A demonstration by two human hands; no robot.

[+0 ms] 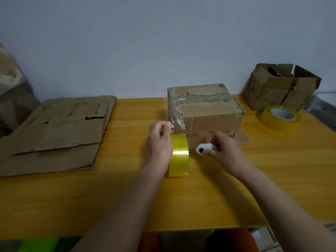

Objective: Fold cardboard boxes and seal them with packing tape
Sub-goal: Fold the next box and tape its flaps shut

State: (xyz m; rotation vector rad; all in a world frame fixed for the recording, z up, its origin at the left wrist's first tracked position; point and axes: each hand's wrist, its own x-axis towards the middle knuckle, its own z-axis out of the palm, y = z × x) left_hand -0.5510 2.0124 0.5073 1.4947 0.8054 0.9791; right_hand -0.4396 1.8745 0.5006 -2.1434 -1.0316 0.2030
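A closed cardboard box [209,113] stands on the wooden table [127,197], with clear tape along its torn top seam. A strip of clear tape [177,122] runs from the box's left side down to a yellow tape roll [180,155] standing on edge in front of it. My left hand [160,140] is beside the roll, its fingers pinching the strip near the box's lower left corner. My right hand [223,148], blurred, grips a small white tool with a black end [203,148] just right of the roll, in front of the box.
A stack of flattened cardboard boxes [58,133] lies on the table's left side. A second yellow tape roll [281,117] lies flat at the right, with a battered open box [280,86] behind it. A flat cardboard piece [242,135] sticks out under the closed box.
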